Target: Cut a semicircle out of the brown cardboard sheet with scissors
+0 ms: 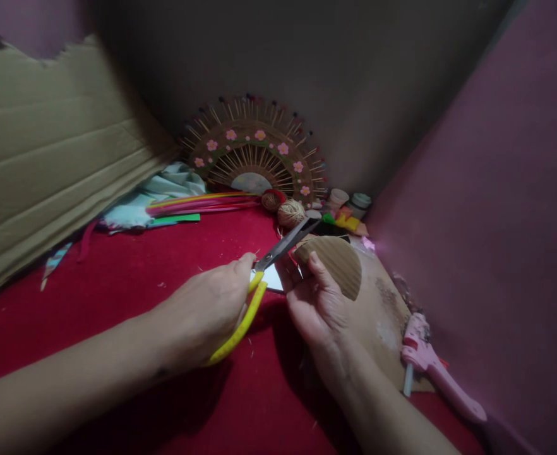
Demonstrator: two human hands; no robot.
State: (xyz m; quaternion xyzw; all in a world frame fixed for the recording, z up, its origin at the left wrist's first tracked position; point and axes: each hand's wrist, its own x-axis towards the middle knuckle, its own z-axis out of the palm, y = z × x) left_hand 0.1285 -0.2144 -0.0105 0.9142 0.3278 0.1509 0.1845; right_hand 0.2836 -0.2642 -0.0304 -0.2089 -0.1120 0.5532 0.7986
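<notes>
My left hand [212, 309] is closed round the yellow handles of a pair of scissors [278, 251]. Their blades point up and to the right, slightly parted at the tip, beside the left edge of a brown cardboard piece [338, 262]. This ribbed piece has a rounded right side, and my right hand [319, 303] pinches it with the thumb on top. Whether the blades touch the cardboard I cannot tell. Below and between the hands lies a flat white thing [273, 278] with a dark edge, partly hidden.
A stick fan [245, 139] with pink flowers stands against the back wall. Before it lie coloured strips [203, 203] and a twine ball [292, 213]. A pink glue gun [442, 373] rests at the right by a stained cardboard sheet [383, 341]. Cardboard [46, 164] walls the left.
</notes>
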